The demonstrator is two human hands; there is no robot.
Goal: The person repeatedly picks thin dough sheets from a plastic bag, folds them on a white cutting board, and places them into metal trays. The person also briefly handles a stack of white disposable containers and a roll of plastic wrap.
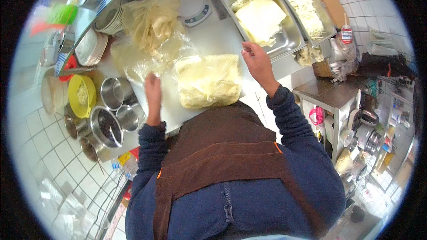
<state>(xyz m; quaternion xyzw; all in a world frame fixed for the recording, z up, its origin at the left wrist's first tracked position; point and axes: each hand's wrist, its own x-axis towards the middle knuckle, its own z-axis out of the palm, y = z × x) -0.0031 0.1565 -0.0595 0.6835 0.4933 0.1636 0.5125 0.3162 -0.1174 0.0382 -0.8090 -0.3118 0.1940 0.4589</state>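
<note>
A pale yellow block in clear plastic (pixel 209 84) lies on the white worktop right in front of me. My left hand (pixel 153 95) hovers to the left of it, empty, its fingers stretched out. Beyond that hand spreads a loose sheet of clear plastic (pixel 133 60), with a bunched yellowish plastic bag (pixel 153 15) behind it. My right hand (pixel 258 62) is raised to the right of the block, by the near corner of a steel tray (pixel 284 49). Its fingers are loosely bent and apart, holding nothing. A pale yellow slab (pixel 260 18) lies in that tray.
A second steel tray (pixel 329 33) holds pale strips. At the back stands a white scale (pixel 192 6). To the left are a yellow colander (pixel 82 95), several steel pots (pixel 118 93) and stacked containers (pixel 91 46). A dark-topped table (pixel 327 92) stands to the right.
</note>
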